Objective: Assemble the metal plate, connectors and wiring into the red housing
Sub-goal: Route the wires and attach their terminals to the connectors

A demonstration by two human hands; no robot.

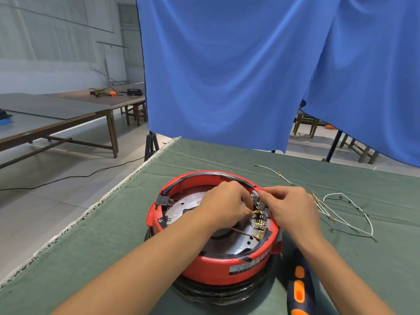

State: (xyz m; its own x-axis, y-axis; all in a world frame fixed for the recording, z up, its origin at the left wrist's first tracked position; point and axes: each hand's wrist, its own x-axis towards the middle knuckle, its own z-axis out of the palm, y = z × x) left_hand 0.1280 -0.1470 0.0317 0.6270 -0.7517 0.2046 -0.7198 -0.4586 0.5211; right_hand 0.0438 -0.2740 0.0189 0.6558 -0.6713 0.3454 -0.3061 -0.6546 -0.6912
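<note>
Green-cloth tabletop (127, 223), blue curtain (250, 76) behind; red housing (218, 267) sits centre.
I see left hand (223, 206) pinching a brass connector (256, 212) at the terminal strip (261, 214); right hand (289, 206) fingers curled, gripping the strip's edge. Metal plate (181, 206) inside housing, loose wires (341, 214) right.

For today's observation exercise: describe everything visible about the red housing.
The red housing is a round, glossy, plastic-looking shell on a black base, standing on green cloth. A grey metal plate lies inside; a terminal strip runs along its right rim. A label sits on its front wall. Both hands, left and right, work at the strip.
</note>
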